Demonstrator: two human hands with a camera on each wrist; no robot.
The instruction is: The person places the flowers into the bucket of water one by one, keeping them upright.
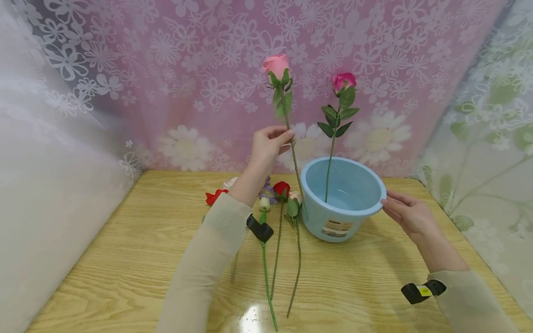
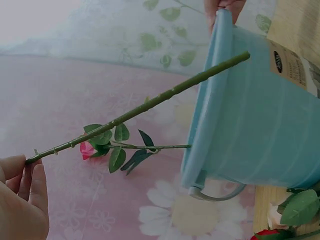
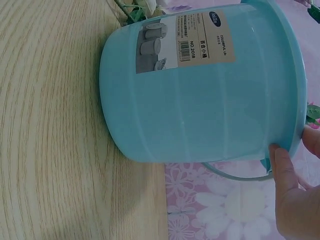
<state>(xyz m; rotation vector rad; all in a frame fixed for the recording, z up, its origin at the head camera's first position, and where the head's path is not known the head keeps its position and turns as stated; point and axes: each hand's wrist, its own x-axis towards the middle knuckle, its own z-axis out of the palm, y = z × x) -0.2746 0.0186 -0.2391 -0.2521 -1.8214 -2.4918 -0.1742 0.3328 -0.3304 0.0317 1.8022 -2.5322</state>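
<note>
A light pink rose (image 1: 276,67) stands nearly upright in my left hand (image 1: 270,143), thumb and fingertips pinching its stem (image 2: 135,114). The stem's lower end overlaps the outer left side of the light blue bucket (image 1: 333,219) in the head view; I cannot tell whether they touch. My right hand (image 1: 410,215) pinches the bucket's right rim, as the right wrist view also shows, with fingers (image 3: 284,170) against the outside. Inside the bucket leans a deep pink rose (image 1: 343,83) with dark green leaves, its bloom well above the rim.
Left of the bucket, several flowers lie on the wooden table (image 1: 125,259), among them a red rose (image 1: 281,188), a white bud (image 1: 264,204) and a purple flower (image 1: 268,192). My left forearm partly hides them. A pink floral curtain (image 1: 208,83) hangs behind.
</note>
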